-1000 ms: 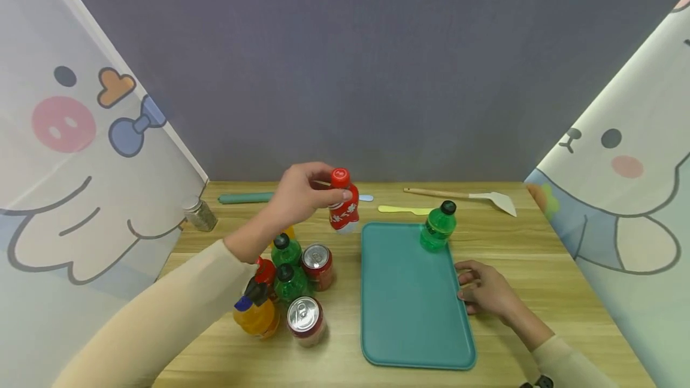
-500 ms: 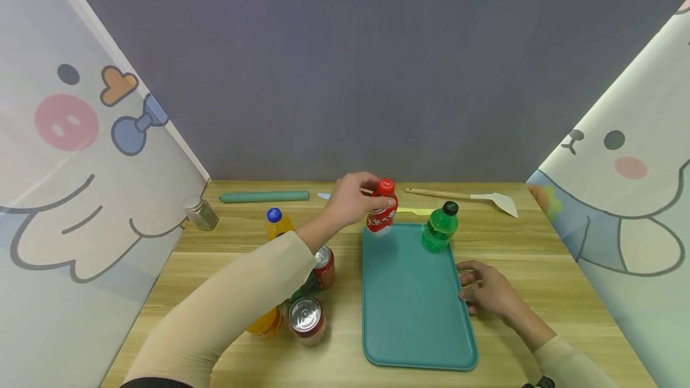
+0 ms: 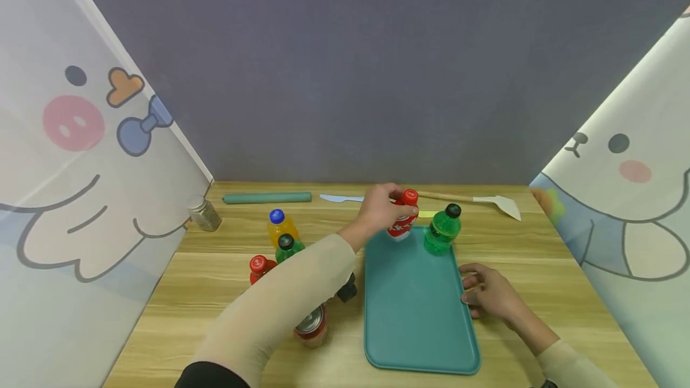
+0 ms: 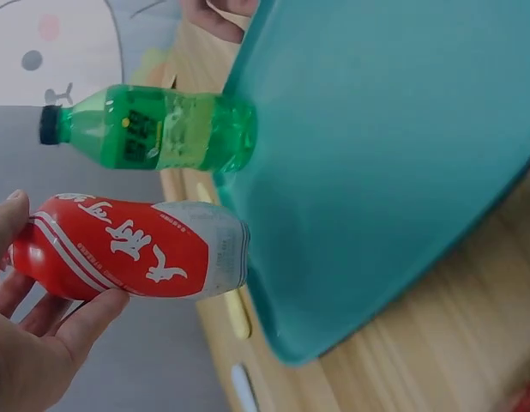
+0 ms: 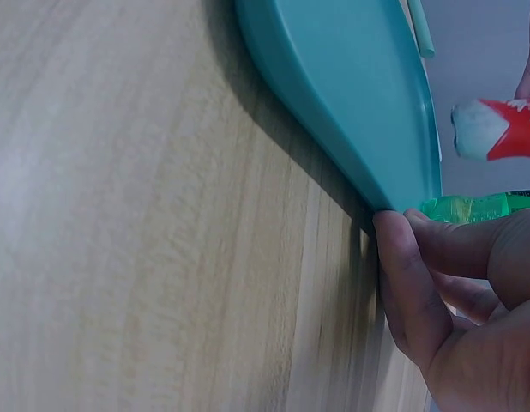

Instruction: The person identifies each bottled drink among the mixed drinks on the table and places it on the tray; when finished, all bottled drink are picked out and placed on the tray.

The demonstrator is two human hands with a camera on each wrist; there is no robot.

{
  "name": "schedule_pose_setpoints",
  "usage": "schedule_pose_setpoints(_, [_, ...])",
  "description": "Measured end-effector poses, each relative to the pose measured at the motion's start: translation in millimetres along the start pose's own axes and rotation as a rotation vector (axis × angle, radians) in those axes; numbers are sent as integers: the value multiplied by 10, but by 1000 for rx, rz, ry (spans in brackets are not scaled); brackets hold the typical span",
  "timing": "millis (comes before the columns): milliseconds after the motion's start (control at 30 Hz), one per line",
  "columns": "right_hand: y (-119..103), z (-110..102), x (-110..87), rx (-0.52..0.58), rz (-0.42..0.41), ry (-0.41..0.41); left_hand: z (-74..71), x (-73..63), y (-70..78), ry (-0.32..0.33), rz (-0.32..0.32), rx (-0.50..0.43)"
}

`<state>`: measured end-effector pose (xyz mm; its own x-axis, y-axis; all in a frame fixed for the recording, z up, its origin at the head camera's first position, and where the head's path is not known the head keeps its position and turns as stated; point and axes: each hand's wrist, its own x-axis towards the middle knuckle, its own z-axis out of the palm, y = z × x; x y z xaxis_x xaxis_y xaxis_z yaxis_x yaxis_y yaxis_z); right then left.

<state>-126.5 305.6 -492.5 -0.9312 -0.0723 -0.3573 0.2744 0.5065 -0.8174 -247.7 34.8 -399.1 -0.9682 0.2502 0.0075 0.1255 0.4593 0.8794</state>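
Observation:
My left hand [image 3: 379, 209] grips a small red-labelled bottle [image 4: 153, 249] round its upper part, thumb on one side and fingers on the other. The bottle is upright over the far left end of a teal tray [image 3: 417, 310], its base clear of the tray in the right wrist view. On the tray's far right corner stands a green soda bottle [image 3: 441, 233] with a black cap, just right of the held one. My right hand [image 3: 489, 294] pinches the tray's right edge; in the right wrist view the thumb and a finger [image 5: 400, 249] meet at the rim.
Left of the tray stand an orange drink bottle [image 3: 281, 229], a green bottle [image 3: 287, 246], a red-capped bottle [image 3: 260, 267] and a can [image 3: 312, 323], partly behind my left sleeve. Along the back lie a green rod [image 3: 266, 197], a pale blue knife [image 3: 341, 198] and a spatula [image 3: 501, 203]. A shaker [image 3: 203, 213] stands far left.
My left hand has carried the red bottle rightward and slightly nearer, from left of the tray to over its far end, beside the green bottle. The right hand stays at the tray's edge.

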Motion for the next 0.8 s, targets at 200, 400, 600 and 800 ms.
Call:
schedule_pose_setpoints(200, [6, 3, -2, 7, -4, -1, 214, 8, -22, 1, -17, 15])
schedule_pose_setpoints(400, [12, 9, 4, 14, -5, 1, 342, -9, -84, 15, -7, 9])
schedule_pose_setpoints(600, [13, -5, 1, 17, -14, -4, 428, -10, -106, 17, -13, 2])
schedule_pose_setpoints(800, [9, -6, -11, 15, -18, -11, 474, -29, -105, 3, 2, 11])
